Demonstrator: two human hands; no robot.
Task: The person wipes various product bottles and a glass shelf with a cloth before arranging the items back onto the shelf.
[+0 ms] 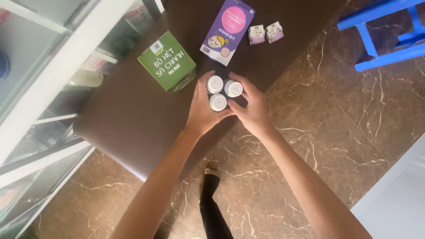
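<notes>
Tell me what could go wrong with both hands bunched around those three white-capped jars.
1. The three white-capped jars are only squeezed together between the left hand and right hand; a loose squeeze could let the middle one slip out.
2. They sit near the edge of the dark brown table, so a slipped jar may fall onto the marble floor.
3. The green box stands close and could get bumped.

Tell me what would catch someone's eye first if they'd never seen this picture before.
Most striking are the left hand and right hand cupped around three small white-capped jars clustered at the middle of the dark brown table. Just beyond them lie a green box and a purple packet. A bright blue stool stands on the marble floor at the upper right.
</notes>
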